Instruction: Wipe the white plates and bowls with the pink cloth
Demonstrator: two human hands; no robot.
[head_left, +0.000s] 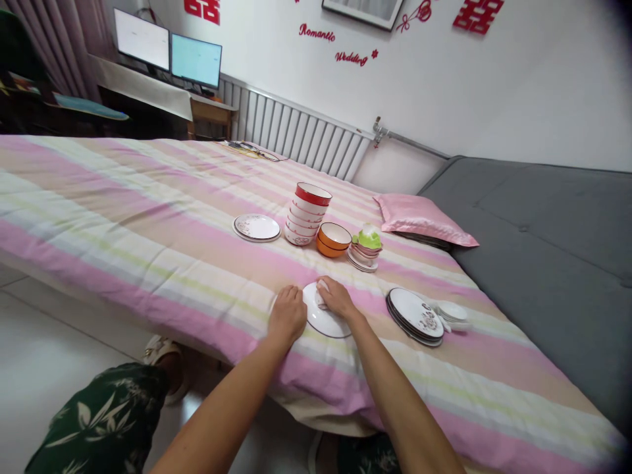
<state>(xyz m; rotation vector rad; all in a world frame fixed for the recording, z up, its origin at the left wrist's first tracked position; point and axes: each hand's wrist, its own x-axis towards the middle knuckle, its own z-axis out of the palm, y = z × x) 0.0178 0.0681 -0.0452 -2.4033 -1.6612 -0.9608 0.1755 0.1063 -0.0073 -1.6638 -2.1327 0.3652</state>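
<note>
A white plate [328,324] with a thin dark rim lies on the striped bedspread close to the bed's front edge. My left hand [289,315] is closed at the plate's left edge, its fingertips curled out of sight. Over the plate's upper part, my right hand [340,297] is closed on a small white wad [321,297], which looks like a tissue or cloth and rests against the plate. Just right of my right hand sits a stack of dark-rimmed plates [415,315] with a floral print.
Beyond my hands stand a tall stack of red-and-white bowls [305,217], orange bowls [333,241] and small dishes topped by a green bowl [368,238]. Flat plates [257,227] lie left of them, white spoons and dishes [453,315] far right. A pink pillow [424,217] leans near the grey headboard [543,230].
</note>
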